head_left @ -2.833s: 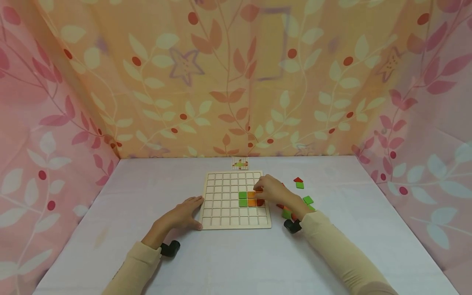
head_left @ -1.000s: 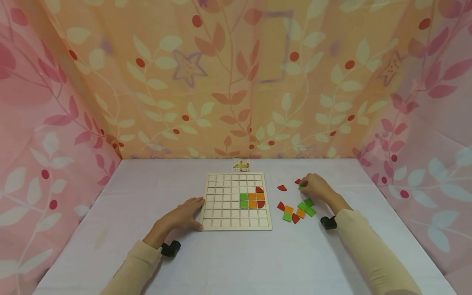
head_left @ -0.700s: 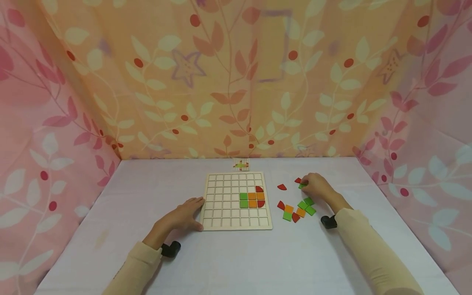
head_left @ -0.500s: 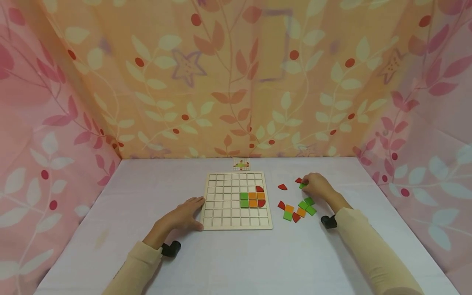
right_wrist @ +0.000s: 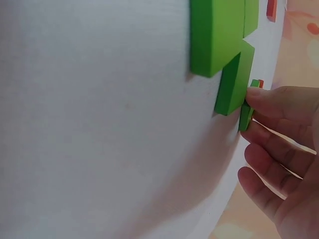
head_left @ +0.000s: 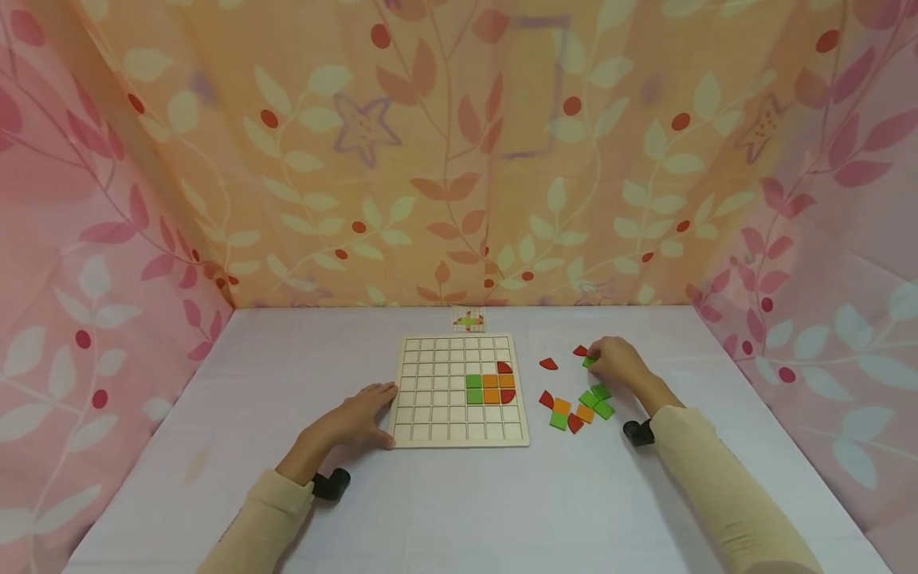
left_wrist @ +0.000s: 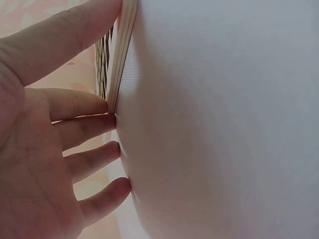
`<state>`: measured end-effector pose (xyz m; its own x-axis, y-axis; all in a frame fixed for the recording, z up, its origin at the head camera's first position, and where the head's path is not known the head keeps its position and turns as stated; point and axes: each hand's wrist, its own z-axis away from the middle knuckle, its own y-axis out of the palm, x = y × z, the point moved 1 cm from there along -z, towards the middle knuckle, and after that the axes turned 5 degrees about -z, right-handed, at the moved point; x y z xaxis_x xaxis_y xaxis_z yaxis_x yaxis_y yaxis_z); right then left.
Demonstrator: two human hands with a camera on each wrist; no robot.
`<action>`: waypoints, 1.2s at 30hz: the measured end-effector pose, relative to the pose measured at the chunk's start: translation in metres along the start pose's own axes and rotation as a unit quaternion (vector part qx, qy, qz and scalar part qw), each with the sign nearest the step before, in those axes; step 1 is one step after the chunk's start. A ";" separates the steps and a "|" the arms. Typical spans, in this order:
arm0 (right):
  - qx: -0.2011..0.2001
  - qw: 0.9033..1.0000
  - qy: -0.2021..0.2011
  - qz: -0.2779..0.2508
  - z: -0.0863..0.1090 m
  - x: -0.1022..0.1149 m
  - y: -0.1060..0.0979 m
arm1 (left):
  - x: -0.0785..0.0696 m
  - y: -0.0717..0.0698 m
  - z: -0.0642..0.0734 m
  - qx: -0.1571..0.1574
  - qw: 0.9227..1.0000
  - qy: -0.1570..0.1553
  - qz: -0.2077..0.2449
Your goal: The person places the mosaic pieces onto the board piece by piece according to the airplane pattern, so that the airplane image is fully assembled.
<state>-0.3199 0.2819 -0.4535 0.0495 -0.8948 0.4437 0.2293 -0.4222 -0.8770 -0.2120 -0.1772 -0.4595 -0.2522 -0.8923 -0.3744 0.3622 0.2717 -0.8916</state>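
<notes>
My left hand (head_left: 358,416) rests at the left edge of a wooden grid board (head_left: 430,414), thumb and fingertips touching its side, as the left wrist view confirms. On the board's right part lie two green squares (head_left: 474,389), several orange squares (head_left: 491,388) and two red quarter-circles (head_left: 505,367). To the right of the board, my right hand (head_left: 620,363) pinches a green square tile (right_wrist: 246,115) between thumb and index finger, low at the tabletop. Its other fingers stay loosely bent. A red piece (head_left: 580,351) lies just beyond that tile.
Loose green (head_left: 599,400), orange (head_left: 585,414) and red pieces (head_left: 547,399) are scattered right of the board. One red piece (head_left: 548,363) lies apart nearer the back. A small pattern card (head_left: 468,320) lies behind the board. Patterned cloth (head_left: 323,199) walls the white table (head_left: 445,510).
My right hand has moved from the board's right side to the green tile at the back right, exposing the orange and red pieces there. The left hand has kept its place.
</notes>
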 end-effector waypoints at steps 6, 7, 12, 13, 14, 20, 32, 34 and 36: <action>-0.004 1.000 -0.008 -0.001 -0.001 0.003 -0.005 | -0.001 -0.005 0.000 -0.003 1.000 0.002 0.001; -0.004 1.000 -0.011 0.001 -0.001 0.003 -0.006 | -0.001 -0.006 0.000 -0.004 1.000 0.004 -0.001; -0.001 1.000 -0.012 -0.002 -0.002 0.005 -0.007 | -0.001 -0.007 0.000 -0.004 1.000 0.003 -0.003; 0.000 1.000 -0.008 -0.005 -0.002 0.005 -0.007 | -0.001 -0.007 0.000 -0.003 1.000 0.003 -0.002; 0.001 1.000 -0.006 -0.009 -0.001 0.005 -0.006 | 0.000 -0.007 0.000 -0.003 1.000 0.002 -0.003; -0.002 1.000 -0.002 -0.015 -0.001 0.006 -0.005 | 0.000 -0.007 0.001 -0.001 1.000 -0.001 -0.005; -0.009 1.000 -0.005 -0.003 0.001 0.003 0.000 | -0.002 -0.001 0.002 0.000 1.000 -0.002 0.005; -0.012 1.000 -0.009 0.001 0.002 0.002 0.000 | -0.002 -0.001 0.001 -0.001 1.000 -0.001 0.005; -0.013 1.000 -0.010 0.001 0.002 0.003 0.000 | -0.002 0.000 0.001 0.001 1.000 -0.002 0.005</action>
<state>-0.3173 0.2798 -0.4521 0.0694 -0.8926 0.4454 0.2031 -0.4245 -0.8824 -0.2107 -0.1758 -0.4582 -0.2448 -0.8909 -0.3825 0.3658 0.2805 -0.8874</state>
